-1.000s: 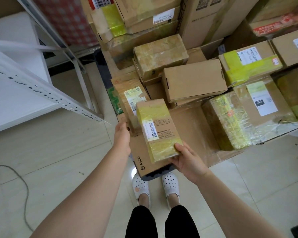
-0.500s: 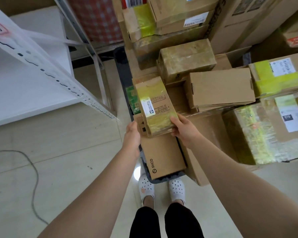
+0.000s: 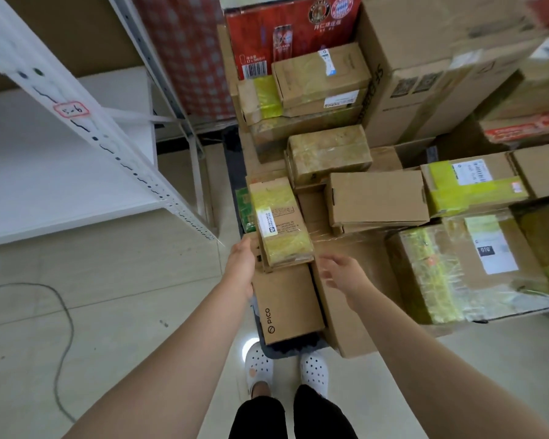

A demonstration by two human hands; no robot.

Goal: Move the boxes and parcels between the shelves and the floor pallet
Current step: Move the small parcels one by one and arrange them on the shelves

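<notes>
A small cardboard box wrapped in yellow tape (image 3: 281, 226) lies on top of a longer brown box printed PICO (image 3: 287, 307), at the near left corner of the parcel pile. My left hand (image 3: 240, 264) rests flat against the left side of these two boxes, fingers straight along the edge. My right hand (image 3: 343, 275) hovers open just right of the small box's near corner and touches nothing. The PICO box sits on the dark floor pallet (image 3: 298, 345), whose edge shows by my feet.
A white metal shelf (image 3: 61, 172) with a perforated upright stands at the left. Several taped and plastic-wrapped cartons (image 3: 466, 267) are stacked ahead and to the right, with a red beer carton (image 3: 292, 30) at the back. A grey cable (image 3: 64, 327) lies on the tiled floor.
The yellow-taped box moved forward onto the far end of the PICO box. My right hand let go of it and drew back. My left hand stayed at the left side.
</notes>
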